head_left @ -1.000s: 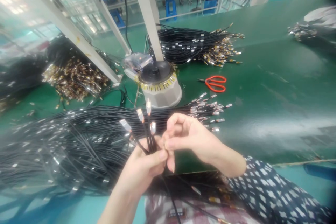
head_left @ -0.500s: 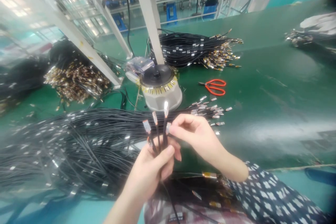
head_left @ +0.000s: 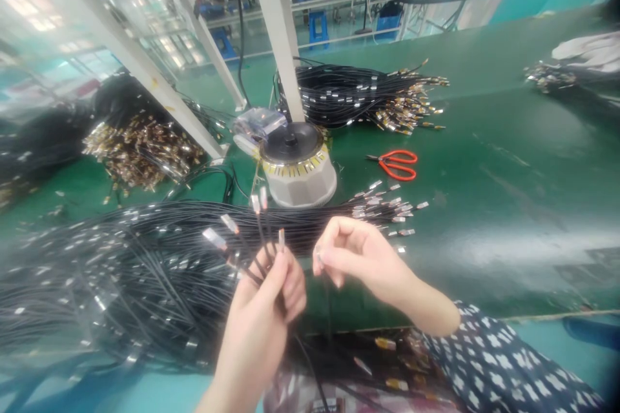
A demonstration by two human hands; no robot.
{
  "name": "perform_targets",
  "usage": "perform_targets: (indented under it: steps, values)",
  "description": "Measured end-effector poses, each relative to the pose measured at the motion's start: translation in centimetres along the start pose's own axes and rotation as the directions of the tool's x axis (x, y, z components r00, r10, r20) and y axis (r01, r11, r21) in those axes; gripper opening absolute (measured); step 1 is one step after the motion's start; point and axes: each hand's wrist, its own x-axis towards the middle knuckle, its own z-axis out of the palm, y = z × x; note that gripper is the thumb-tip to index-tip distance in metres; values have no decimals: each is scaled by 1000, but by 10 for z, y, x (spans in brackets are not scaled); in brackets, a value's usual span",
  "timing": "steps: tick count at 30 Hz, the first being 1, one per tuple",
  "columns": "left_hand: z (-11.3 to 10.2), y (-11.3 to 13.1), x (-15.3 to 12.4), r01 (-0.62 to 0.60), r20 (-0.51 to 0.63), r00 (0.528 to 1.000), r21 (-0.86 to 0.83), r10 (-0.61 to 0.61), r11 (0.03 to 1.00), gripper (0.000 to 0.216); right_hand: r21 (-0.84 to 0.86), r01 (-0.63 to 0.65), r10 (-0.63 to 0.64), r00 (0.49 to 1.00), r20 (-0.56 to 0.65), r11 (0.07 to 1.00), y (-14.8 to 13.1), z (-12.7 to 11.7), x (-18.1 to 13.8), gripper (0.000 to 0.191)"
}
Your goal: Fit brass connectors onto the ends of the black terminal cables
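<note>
My left hand is closed around several black cables. Their silvery connector ends fan out above the fingers, tilted to the left. To the right, my right hand is closed in a pinch, apart from the left. A small shiny tip shows at its fingertips and a faint dark cable hangs below. Behind both hands lies a long bundle of black cables, its silvery connectors pointing right. More cables with yellow-wrapped ends lie close to the body, partly hidden by my left hand.
A round white tape dispenser with a black top stands beyond the bundle. Red-handled scissors lie right of it. Further cable bundles and a heap of connectors rest on the green table. White posts rise from it.
My left hand has moved left and its cables have fanned out further. My right hand has drawn away from them and sits slightly lower, still pinching.
</note>
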Motion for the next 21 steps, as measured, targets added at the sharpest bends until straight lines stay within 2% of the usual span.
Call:
perform_targets:
  steps: [4, 7, 10, 12, 13, 14, 16, 18, 21]
  values:
    - [-1, -3, -3, 29, -9, 1000, 88, -28, 996, 29, -87, 54, -61, 995, -74, 995, 2, 7, -5, 25]
    - [-2, -5, -3, 66, 18, 997, 139, -70, 988, 29, -139, 104, -112, 992, -51, 985, 5, 10, -6, 24]
    - [-4, -4, -2, 93, -2, 996, 132, -93, 987, 27, -331, 152, -179, 982, -55, 931, -3, 3, 8, 18]
    - [-3, -4, -2, 104, -14, 995, 114, -103, 988, 28, -523, 178, -299, 941, -157, 834, -15, -11, 30, 13]
    - [-3, -4, -1, 106, -20, 994, 110, -105, 988, 29, -577, 181, -379, 893, -243, 797, -23, -20, 44, 13]
    - [-2, -4, -1, 104, -27, 994, 107, -102, 989, 31, -606, 154, -426, 840, -335, 780, -30, -30, 60, 13]
    - [0, -5, -1, 92, -41, 995, 107, -88, 990, 32, -626, 127, -453, 799, -395, 769, -45, -51, 94, 12]
    - [0, -7, 0, 77, -47, 996, 106, -72, 991, 32, -634, 82, -430, 801, -418, 769, -56, -68, 124, 13]
    - [-4, -11, 4, 59, -14, 998, 95, -58, 994, 31, -622, -11, -320, 850, -418, 783, -68, -77, 154, 24]
